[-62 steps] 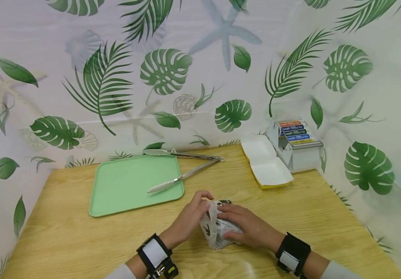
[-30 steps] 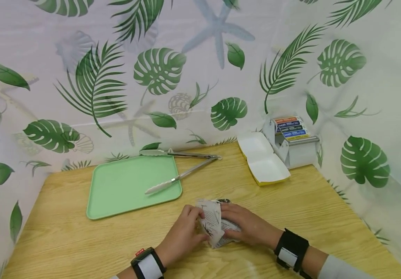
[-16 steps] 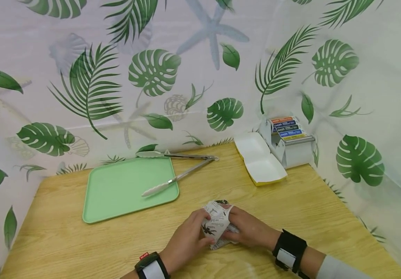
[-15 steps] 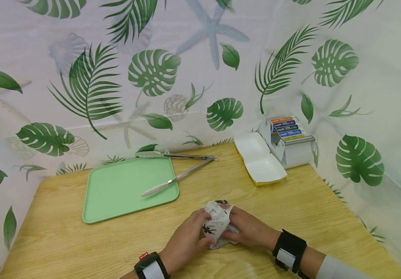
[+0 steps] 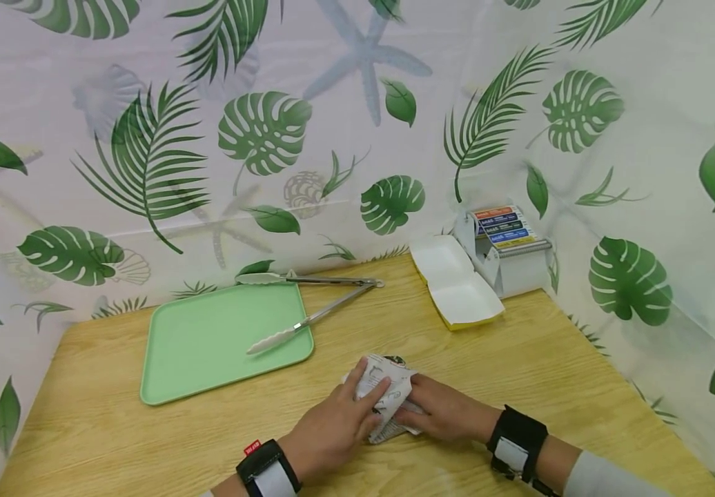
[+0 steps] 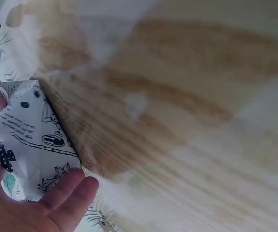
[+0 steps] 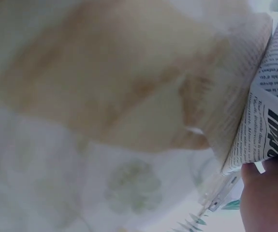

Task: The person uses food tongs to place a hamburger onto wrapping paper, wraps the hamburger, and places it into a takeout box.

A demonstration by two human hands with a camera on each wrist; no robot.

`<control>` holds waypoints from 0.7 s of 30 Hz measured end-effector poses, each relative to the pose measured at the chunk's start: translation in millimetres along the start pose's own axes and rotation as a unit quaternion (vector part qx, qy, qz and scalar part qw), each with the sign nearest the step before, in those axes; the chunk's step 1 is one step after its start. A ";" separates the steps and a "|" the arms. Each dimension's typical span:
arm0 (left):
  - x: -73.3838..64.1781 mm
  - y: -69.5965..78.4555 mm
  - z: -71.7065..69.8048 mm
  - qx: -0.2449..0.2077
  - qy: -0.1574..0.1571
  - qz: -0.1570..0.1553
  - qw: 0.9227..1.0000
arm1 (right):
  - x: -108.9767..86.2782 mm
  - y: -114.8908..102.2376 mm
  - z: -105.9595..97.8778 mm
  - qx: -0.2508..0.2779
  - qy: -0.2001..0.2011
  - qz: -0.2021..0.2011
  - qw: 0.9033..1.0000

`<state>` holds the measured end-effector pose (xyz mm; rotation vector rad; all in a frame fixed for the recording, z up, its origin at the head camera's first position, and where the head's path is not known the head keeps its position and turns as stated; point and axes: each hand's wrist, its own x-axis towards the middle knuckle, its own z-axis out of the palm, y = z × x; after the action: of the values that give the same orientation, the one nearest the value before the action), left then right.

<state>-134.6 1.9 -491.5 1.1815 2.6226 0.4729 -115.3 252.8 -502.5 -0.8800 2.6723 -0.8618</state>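
Observation:
A small packet folded from newsprint-patterned paper sits on the table between both hands; whatever it encloses is hidden. My left hand lies over its left side, fingers extended and spread on the upper flap. From the right, my right hand holds the packet, thumb at the front and the other fingers partly under the flap. Black-and-white drawings cover the paper in the left wrist view, beside the left fingers. Large print shows on the packet in the right wrist view, above my right hand.
A light green tray stands at the left, with metal tongs lying spread across its right edge. Farther right is an opened carton, white inside and yellow outside. Behind it stands a roll dispenser with coloured boxes. Patterned sheeting surrounds the wooden table.
The left hand brought the paper's left flap up and over to the right, then changed from gripping it to lying spread on top. The right hand stayed at the packet's right side.

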 end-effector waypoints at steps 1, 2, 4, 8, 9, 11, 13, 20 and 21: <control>1.2 -0.1 0.6 -0.002 -0.007 -0.003 1.000 | -0.9 -0.1 -0.1 0.009 -0.003 0.007 1.000; 2.2 0.0 1.0 -0.001 -0.012 -0.004 1.000 | -1.6 0.0 -0.1 0.018 -0.003 0.011 1.000; 3.4 1.3 0.9 0.008 -0.021 -0.005 1.000 | -1.4 0.9 -0.5 0.053 -0.003 0.012 0.998; 4.8 5.2 -1.5 0.033 -0.033 -0.011 0.999 | 0.4 3.6 -6.0 0.171 -0.015 0.046 0.984; 5.1 6.0 -2.1 0.039 -0.035 -0.014 0.999 | 1.0 4.0 -8.3 0.209 -0.021 0.065 0.976; 5.9 7.1 -3.1 0.050 -0.035 -0.018 0.998 | 2.0 4.4 -12.9 0.271 -0.025 0.100 0.957; 6.6 7.6 -3.6 0.068 -0.031 -0.016 0.997 | 3.9 4.2 -16.0 0.322 -0.020 0.120 0.939; 7.8 9.4 -5.5 0.122 -0.032 -0.002 0.992 | 3.4 -1.2 -13.9 0.305 0.055 0.089 0.946; 8.1 9.9 -6.4 0.126 -0.036 -0.001 0.991 | 1.3 -2.5 -13.3 0.264 0.078 0.063 0.959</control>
<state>-135.2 13.0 -482.4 1.2410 2.6795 0.0976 -119.8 256.6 -490.3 -0.5237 2.3844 -1.5611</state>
